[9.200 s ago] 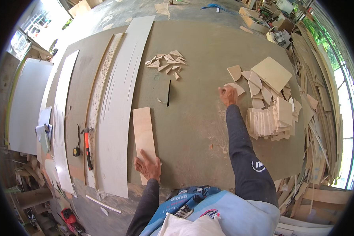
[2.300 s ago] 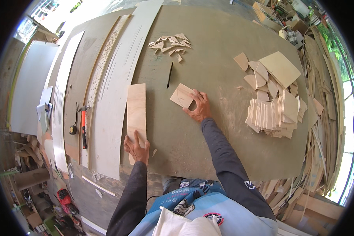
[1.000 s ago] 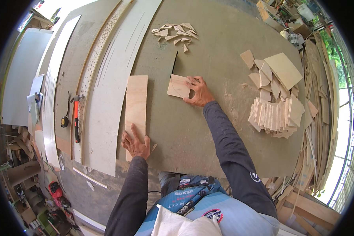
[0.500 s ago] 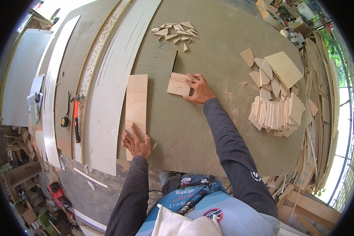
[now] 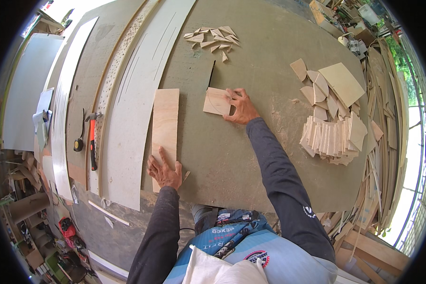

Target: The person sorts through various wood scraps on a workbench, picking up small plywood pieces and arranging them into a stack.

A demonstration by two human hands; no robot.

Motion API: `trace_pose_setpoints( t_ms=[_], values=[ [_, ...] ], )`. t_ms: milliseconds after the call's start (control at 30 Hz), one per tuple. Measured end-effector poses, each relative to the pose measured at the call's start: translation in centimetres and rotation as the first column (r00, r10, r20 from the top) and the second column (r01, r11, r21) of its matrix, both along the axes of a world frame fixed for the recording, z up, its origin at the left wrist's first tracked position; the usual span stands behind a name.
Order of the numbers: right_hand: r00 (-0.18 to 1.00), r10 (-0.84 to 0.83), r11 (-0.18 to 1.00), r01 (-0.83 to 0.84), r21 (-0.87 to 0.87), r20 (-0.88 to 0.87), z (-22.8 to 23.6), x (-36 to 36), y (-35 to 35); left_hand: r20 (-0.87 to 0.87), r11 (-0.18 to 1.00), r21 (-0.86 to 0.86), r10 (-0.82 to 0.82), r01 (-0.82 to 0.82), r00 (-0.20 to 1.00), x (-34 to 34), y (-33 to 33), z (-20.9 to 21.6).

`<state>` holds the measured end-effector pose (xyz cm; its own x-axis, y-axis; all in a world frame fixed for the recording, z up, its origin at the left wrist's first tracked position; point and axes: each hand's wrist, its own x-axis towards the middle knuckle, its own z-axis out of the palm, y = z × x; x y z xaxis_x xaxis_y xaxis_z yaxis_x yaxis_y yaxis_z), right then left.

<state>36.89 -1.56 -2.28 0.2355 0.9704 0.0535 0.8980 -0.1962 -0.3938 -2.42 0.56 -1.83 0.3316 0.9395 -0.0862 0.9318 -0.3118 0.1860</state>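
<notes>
My right hand grips the right side of a small squarish plywood piece, fingers curled over its edge and thumb at the near corner. A curved pencil line is drawn on that piece. Its far left corner meets the near end of a thin dark slit or blade in the work surface; which of the two I cannot tell. To the left, a long plywood strip lies lengthwise away from me. My left hand rests on its near end with the fingers spread.
Small triangular offcuts lie at the far side of the surface. At right are a row of thin cut plywood pieces and a larger plywood square. A long white panel, an orange-handled hammer and a tape measure lie at left.
</notes>
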Motion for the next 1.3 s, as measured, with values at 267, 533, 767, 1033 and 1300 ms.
trace_pose_setpoints(
  t_ms=[267, 533, 767, 1033, 1300],
  values=[
    [1.0, -0.008, 0.998, 0.007, -0.069, -0.021, 0.67, -0.76, -0.38, -0.001, 1.0, -0.006, 0.005, -0.005, 1.0, 0.0, 0.05, 0.08],
    [1.0, -0.017, 0.999, 0.016, -0.052, -0.012, 0.46, -0.84, -0.19, -0.006, 1.0, 0.002, 0.004, -0.004, 1.0, -0.04, 0.02, -0.06],
    [0.999, -0.035, 0.999, 0.036, -0.036, 0.011, 0.2, -0.96, -0.32, -0.01, 1.0, 0.002, 0.003, -0.003, 1.0, 0.06, -0.03, -0.01],
    [0.999, -0.033, 0.999, 0.033, -0.02, 0.0, 0.25, -0.87, -0.08, -0.011, 1.0, 0.003, 0.013, -0.013, 1.0, 0.1, 0.02, 0.11],
    [0.999, -0.041, 0.999, 0.041, -0.029, -0.005, 0.06, -0.72, 0.06, -0.019, 1.0, -0.002, 0.01, -0.01, 1.0, 0.0, 0.06, -0.18]
  ],
)
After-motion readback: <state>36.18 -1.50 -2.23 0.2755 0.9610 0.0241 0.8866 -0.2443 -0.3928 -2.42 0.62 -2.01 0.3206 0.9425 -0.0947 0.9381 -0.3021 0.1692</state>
